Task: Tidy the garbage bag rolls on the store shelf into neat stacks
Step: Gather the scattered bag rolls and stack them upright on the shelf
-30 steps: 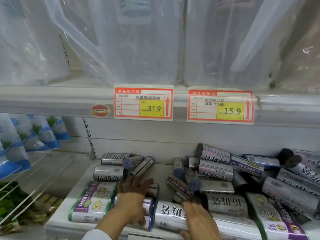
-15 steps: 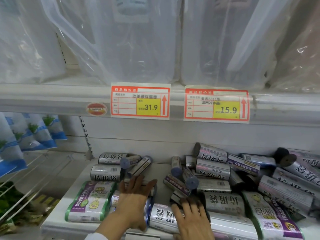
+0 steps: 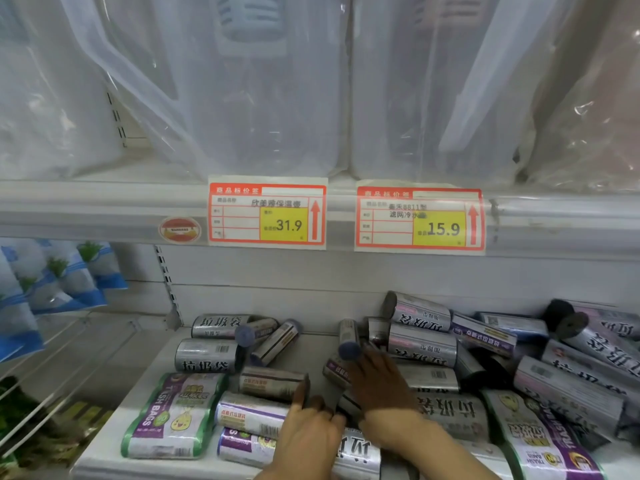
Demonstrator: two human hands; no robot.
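Many garbage bag rolls lie jumbled on the white shelf (image 3: pixel 104 460). Silver rolls with black lettering (image 3: pixel 207 356) and green-edged purple "TRASH BAGS" packs (image 3: pixel 173 415) sit at the left. A bigger heap (image 3: pixel 491 358) fills the right. My left hand (image 3: pixel 308 434) lies at the front on a silver roll (image 3: pixel 358 453), fingers bent down over its left end; whether they grip it is hidden. My right hand (image 3: pixel 377 382) reaches palm down into the middle. Its fingers stretch over small purple-labelled rolls (image 3: pixel 334 370), just below a thin blue-ended roll (image 3: pixel 348 339).
Directly overhead a shelf rail (image 3: pixel 104 209) carries two price tags, 31.9 (image 3: pixel 266 213) and 15.9 (image 3: pixel 419 220). Clear plastic-wrapped jugs (image 3: pixel 263 81) stand above it. Blue-and-white packets (image 3: pixel 52 278) hang on wire hooks at the left. A bare patch of shelf (image 3: pixel 311 348) shows between the piles.
My left hand has slid right off the front-left rolls and now sits beside my right wrist. My right hand has moved forward and up into the middle pile.
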